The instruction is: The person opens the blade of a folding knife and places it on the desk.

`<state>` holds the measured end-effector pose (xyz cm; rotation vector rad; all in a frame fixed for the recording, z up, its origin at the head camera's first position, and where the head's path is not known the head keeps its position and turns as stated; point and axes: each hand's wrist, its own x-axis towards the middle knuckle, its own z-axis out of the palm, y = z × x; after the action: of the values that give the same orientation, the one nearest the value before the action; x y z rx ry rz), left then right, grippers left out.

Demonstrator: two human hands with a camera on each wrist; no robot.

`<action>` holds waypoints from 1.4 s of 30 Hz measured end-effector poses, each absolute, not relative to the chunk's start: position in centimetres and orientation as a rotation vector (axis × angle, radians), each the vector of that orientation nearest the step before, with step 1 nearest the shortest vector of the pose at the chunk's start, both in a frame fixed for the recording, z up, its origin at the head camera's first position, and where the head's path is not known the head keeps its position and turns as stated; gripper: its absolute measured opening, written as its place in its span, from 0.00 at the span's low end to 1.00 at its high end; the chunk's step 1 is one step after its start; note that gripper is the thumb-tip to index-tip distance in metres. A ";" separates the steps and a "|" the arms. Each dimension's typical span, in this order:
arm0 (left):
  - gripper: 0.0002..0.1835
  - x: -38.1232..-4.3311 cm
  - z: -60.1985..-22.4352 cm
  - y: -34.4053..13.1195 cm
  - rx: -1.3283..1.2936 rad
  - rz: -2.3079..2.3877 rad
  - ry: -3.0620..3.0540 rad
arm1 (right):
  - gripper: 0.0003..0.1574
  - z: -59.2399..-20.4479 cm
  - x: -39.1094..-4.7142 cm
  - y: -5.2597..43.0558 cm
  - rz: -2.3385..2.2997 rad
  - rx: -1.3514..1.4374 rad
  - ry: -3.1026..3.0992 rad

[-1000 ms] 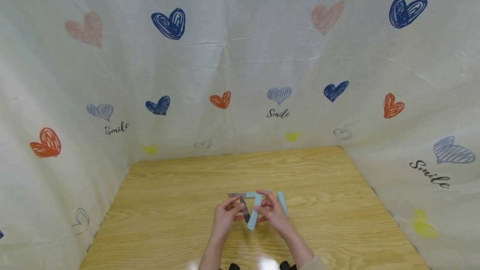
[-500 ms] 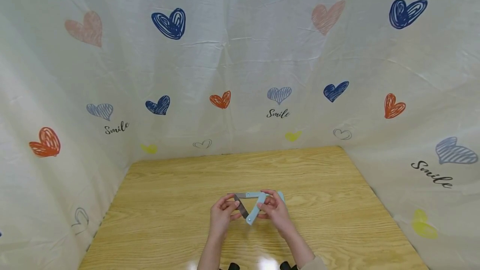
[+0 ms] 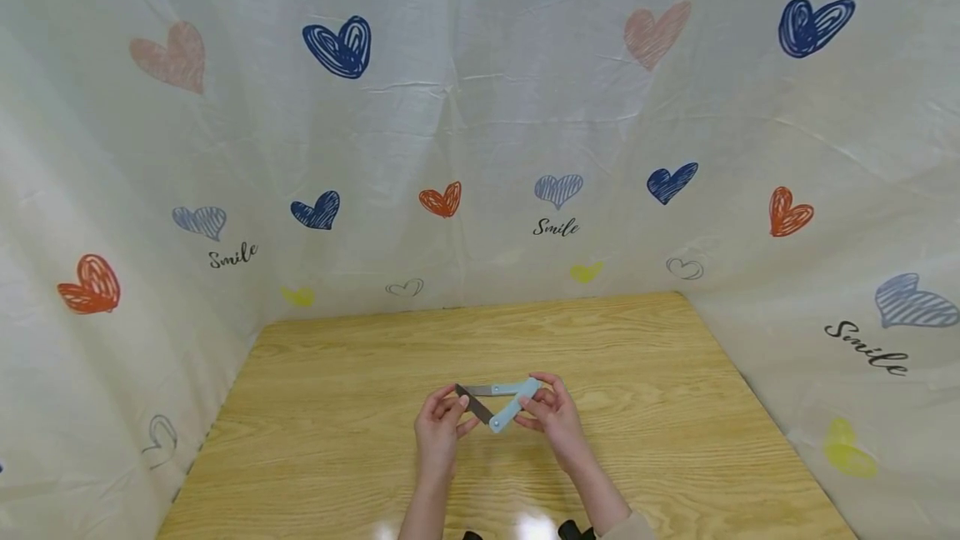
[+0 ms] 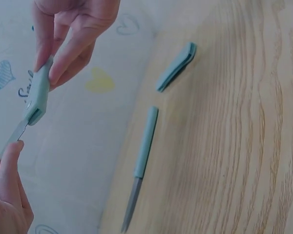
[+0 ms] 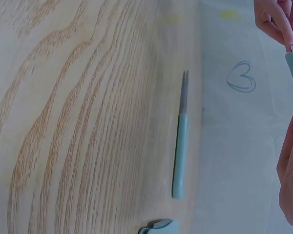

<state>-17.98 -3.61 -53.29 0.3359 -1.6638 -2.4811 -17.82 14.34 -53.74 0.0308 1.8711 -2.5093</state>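
A folding knife [image 3: 504, 418] with a light blue handle and a dark blade is held above the table, its blade swung out at a wide angle. My left hand [image 3: 437, 433] pinches the blade between thumb and fingers. The handle's other end is gripped by my right hand [image 3: 558, 426]. On the table behind it lies a second light blue folding knife [image 4: 146, 141], unfolded, its grey blade pointing left in the head view. A third light blue one [image 4: 177, 67] is folded up; in the head view my right hand hides it.
The wood-grain table [image 3: 360, 448] spreads around both hands. A white curtain [image 3: 480, 107] printed with hearts hangs along its back and sides. Two dark objects, one of them a black piece [image 3: 570, 530], show at the bottom edge of the head view.
My hands have moved apart, left hand leftward and right hand slightly right and up. The angle between blade and handle has widened. The knives on the table have not moved.
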 end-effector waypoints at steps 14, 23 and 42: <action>0.13 -18.0 -53.2 -2.0 0.395 -2.467 -1.327 | 0.22 -52.9 -18.3 13.5 -2.730 0.168 1.706; 0.10 -17.9 -52.9 -1.0 0.458 -2.479 -1.183 | 0.21 -52.6 -18.1 12.7 -2.860 0.298 1.598; 0.11 -16.9 -53.1 0.4 0.474 -2.429 -1.095 | 0.20 -52.8 -17.9 11.3 -2.994 0.456 1.358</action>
<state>-16.89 0.44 -53.09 0.4745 -1.0949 -2.4294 -17.87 11.29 -52.79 0.4558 1.3582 -2.9939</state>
